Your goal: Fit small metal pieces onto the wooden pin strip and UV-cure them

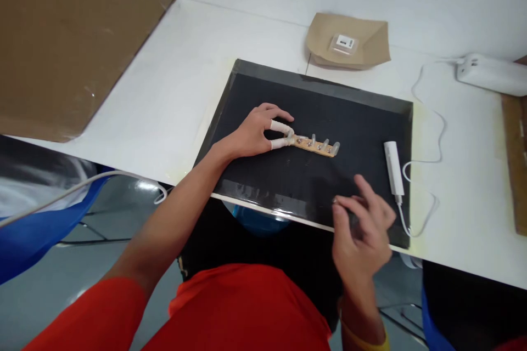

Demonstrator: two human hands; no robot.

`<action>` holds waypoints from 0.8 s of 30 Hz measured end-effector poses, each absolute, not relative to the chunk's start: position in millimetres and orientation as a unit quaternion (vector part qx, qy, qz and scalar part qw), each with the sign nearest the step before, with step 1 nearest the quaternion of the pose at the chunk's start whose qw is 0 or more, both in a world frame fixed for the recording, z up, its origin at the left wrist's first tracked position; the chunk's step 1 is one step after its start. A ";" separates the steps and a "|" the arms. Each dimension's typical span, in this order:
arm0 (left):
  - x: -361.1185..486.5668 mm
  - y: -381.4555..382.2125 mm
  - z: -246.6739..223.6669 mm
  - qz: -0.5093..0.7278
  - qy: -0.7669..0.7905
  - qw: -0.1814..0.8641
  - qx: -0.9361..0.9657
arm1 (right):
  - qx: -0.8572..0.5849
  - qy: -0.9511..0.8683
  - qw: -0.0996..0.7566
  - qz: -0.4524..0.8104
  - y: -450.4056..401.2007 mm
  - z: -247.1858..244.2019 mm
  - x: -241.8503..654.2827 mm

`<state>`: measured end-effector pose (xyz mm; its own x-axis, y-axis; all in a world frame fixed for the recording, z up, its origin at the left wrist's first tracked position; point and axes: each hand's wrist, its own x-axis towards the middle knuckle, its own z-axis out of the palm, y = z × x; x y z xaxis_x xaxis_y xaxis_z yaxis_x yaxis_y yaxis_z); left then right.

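My left hand (260, 129) wears white finger covers on the thumb and index finger. Those two fingertips close on the left end of a narrow wooden strip (315, 146), which lies on a black mat (263, 175). Along the strip stand several small clear, tube-like pieces (335, 148), with small shiny bits beside them. Nearer the mat's front edge, to the right, my right hand (362, 230) is raised with thumb and index finger pinched together. A tiny, shiny piece shows at those fingertips, too small to name.
A white stick-shaped device (394, 170) with a cable lies on the mat's right side. Behind the mat, a brown paper tray (370, 41) holds a small clear box (343, 45). A white power strip (496, 74) is at the right, a large brown board (74, 44) at the left.
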<state>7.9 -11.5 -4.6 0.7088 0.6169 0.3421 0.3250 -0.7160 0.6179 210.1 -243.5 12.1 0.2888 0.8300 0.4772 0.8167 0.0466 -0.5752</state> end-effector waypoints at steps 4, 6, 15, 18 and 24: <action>7.6 -11.4 -3.5 0.267 0.273 0.283 0.880 | -0.670 -0.652 0.354 -0.027 -214.2 16.3 243.0; 7.7 -11.1 -3.6 0.272 0.274 0.289 0.876 | -0.656 -0.677 0.334 -0.032 -204.1 15.8 252.2; 8.5 -10.1 -2.8 0.258 0.297 0.314 0.864 | -0.682 -0.645 0.343 -0.022 -210.6 0.6 241.2; 8.3 -10.5 -1.4 0.256 0.298 0.326 0.860 | -0.697 -0.627 0.348 -0.003 -214.2 -2.0 235.8; 5.2 -9.3 4.2 0.280 0.288 0.361 0.842 | -0.714 -0.601 0.358 0.021 -214.6 -0.8 234.6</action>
<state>5.2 -9.3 4.2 0.6781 0.6864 0.2629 0.2828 -0.5738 0.7686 234.6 -214.6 -0.8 0.2757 0.8739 0.4003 0.8437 -0.0204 -0.5365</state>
